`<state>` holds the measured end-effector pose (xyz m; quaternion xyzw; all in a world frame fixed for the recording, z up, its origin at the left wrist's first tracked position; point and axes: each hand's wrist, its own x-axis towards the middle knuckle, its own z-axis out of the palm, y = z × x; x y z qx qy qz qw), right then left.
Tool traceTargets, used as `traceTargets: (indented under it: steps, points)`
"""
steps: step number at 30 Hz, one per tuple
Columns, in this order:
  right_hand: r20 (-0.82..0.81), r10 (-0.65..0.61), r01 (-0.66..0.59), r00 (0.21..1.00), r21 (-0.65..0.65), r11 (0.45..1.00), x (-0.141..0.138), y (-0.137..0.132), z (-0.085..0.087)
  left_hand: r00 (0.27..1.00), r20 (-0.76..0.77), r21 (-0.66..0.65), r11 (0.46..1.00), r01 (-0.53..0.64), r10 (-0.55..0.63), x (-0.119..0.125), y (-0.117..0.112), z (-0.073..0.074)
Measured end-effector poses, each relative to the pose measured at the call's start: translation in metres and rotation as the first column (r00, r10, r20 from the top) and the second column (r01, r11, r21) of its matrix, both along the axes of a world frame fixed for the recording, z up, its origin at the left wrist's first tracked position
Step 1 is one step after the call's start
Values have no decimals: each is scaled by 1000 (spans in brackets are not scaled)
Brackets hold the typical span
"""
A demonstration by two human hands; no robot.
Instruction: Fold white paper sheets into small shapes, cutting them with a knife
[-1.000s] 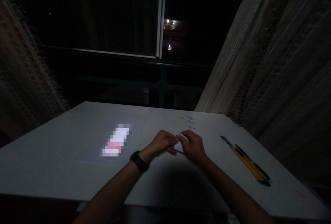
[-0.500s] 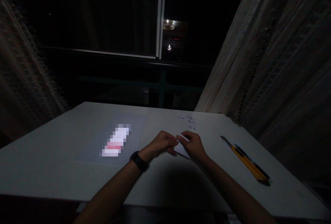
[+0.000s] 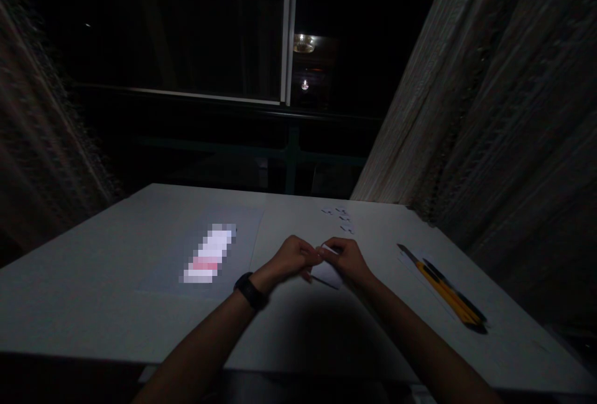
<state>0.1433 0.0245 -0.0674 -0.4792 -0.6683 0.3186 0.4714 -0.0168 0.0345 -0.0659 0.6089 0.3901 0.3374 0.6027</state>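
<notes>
Both of my hands meet over the white table, pinching a small piece of white paper between them. My left hand, with a dark watch on the wrist, grips its upper left edge with closed fingers. My right hand closes on its right side, thumb toward the left fingertips. A thin dark line runs along the lower edge of the paper; I cannot tell what it is. Beyond the hands lie several small paper pieces with dark marks.
To the right lies a yellow utility knife with its blade out, beside a dark pen and a strip of paper. A glowing, blurred-out screen rests on a large sheet at left. Curtains and a dark window stand behind.
My fingertips have drawn slightly closer together, and the paper between them has tilted so more of its face shows. Nothing else on the table has moved.
</notes>
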Motion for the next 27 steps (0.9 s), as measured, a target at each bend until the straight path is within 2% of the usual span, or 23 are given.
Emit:
traceTargets:
  steps: [3, 7, 10, 19, 27]
  points:
    - [7, 29, -29, 1000, -55, 998, 2, 2, 2, 999, -27, 4, 1000, -21, 21, -1, 0, 1]
    - [-36, 41, -49, 998, -242, 969, 6, 4, 3, 999, -44, -33, 999, -32, 30, -1, 0, 4]
    - [-89, 37, -63, 995, -314, 947, 8, 4, 5, 998, -55, -57, 998, -7, 4, -2, 0, 6]
    - [-92, 54, -84, 994, -368, 926, 10, 2, 11, 996, -77, -69, 997, 36, -41, -3, 3, 3]
    - [45, 224, -197, 974, -327, 924, 21, 5, 10, 996, -80, -41, 998, -38, 34, -4, 2, 6]
